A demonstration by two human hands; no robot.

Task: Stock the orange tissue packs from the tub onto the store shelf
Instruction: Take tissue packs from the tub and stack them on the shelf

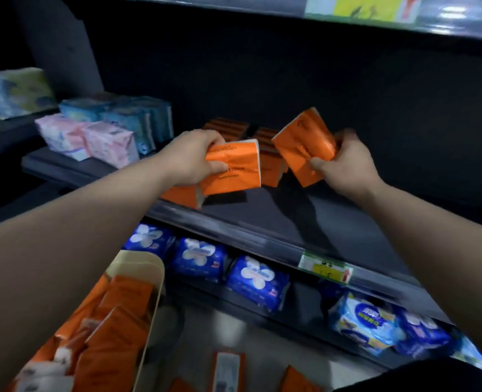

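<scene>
My left hand [190,159] grips an orange tissue pack [235,171] just above the dark shelf [304,222], over another orange pack [181,197] standing at the shelf's front. My right hand [344,165] holds a second orange pack [304,145], tilted, above the shelf to the right. Behind both, two stacks of orange packs [228,128] stand further back on the shelf. The beige tub [149,287] at the lower left holds several more orange packs [115,329].
Pink and blue tissue packs [103,131] fill the shelf's left end. The lower shelf carries blue packets [256,281]. A green-yellow price tag [324,268] sits on the shelf rail. Loose orange packs [228,369] lie on the floor. Bare shelf surface lies to the right.
</scene>
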